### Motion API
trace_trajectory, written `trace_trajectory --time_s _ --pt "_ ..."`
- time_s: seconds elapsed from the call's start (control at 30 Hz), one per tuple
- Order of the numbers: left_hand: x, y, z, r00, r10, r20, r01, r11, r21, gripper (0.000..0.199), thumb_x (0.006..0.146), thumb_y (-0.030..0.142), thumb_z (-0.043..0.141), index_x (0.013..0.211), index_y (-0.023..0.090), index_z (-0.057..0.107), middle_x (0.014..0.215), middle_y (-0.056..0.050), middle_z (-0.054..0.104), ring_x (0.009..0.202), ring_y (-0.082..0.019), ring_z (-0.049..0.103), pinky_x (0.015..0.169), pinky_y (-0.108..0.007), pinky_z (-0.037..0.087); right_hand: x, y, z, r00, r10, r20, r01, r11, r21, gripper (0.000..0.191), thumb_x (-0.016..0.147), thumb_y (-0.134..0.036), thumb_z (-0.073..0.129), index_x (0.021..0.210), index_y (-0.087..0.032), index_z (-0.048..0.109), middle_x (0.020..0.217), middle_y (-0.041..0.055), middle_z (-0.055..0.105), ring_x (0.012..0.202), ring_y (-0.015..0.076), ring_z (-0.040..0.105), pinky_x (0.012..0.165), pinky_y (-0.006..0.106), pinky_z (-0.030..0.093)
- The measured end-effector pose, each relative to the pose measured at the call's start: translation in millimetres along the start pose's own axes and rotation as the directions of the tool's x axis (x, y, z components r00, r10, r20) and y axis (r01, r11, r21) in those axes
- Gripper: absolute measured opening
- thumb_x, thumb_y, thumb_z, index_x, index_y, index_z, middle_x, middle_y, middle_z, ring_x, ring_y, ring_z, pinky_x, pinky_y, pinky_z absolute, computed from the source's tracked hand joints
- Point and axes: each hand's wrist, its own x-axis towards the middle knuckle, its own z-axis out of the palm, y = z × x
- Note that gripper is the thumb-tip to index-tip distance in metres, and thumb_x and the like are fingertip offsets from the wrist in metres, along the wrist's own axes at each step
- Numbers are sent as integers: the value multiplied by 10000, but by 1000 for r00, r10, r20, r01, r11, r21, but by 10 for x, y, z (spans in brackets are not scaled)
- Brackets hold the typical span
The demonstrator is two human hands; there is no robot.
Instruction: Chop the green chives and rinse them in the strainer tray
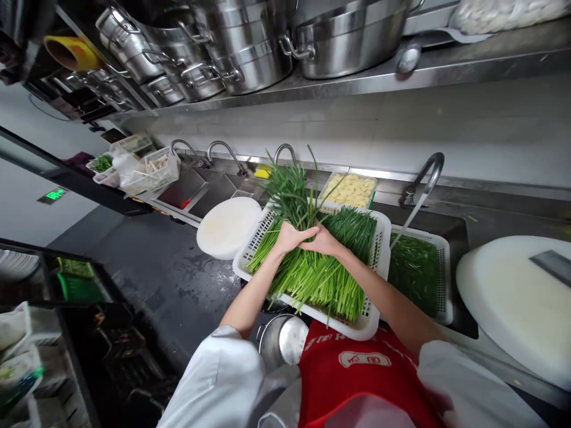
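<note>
A white perforated basket full of long green chives rests at the front edge of the sink counter. My left hand and my right hand meet over it, thumbs crossing. Between them they are wrapped round a bunch of chives, whose dark leafy ends fan out toward the back wall. The rest of the chives lie in the basket below and to the right of my hands.
Water runs from a tap into a sink basket of cut greens. A round white board bears a cleaver; another board is left. Behind sits a tray of pale pieces. Pots line the shelf.
</note>
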Motion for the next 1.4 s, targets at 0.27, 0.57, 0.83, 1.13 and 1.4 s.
trace_trajectory --time_s 0.27,0.57,0.83,1.13,1.4 --pt "83 433 131 941 76 -330 -94 995 -39 712 708 551 831 1287 186 636 1145 -69 733 1112 -270 690 1069 -443 518 184 -331 57 988 -90 -124 82 994 -66 649 569 -283 881 1169 -165 666 1237 97 695 1213 312 604 1117 463 449" --pt "165 331 -389 993 54 108 -47 997 -67 974 756 596 785 1561 291 328 1444 -114 535 1394 -293 490 1134 -465 433 380 -495 -50 976 -38 -214 69 988 137 352 639 -439 856 818 -184 691 845 36 742 866 250 704 857 433 589" --pt "-119 -58 131 1000 26 11 -25 999 -37 1101 645 462 889 1528 185 292 1462 -148 497 1388 -307 459 1216 -461 317 301 -530 -50 960 28 -278 0 995 101 385 623 -444 856 834 -187 663 846 32 709 791 206 670 806 381 575" --pt "-129 -222 273 995 91 -31 -95 987 -132 1040 592 312 905 1468 139 372 1353 -163 576 1266 -308 572 1166 -488 373 154 -631 -58 964 -44 -261 19 995 -97 451 627 -432 820 952 -182 631 944 55 704 912 231 650 899 417 541" --pt "43 184 425 956 23 293 75 945 -317 1029 558 481 940 1421 152 488 1419 -164 559 1396 -356 467 1209 -495 330 1 -1022 -413 965 -102 -241 82 993 -90 323 683 -371 753 905 -180 616 893 37 687 819 196 644 807 372 564"
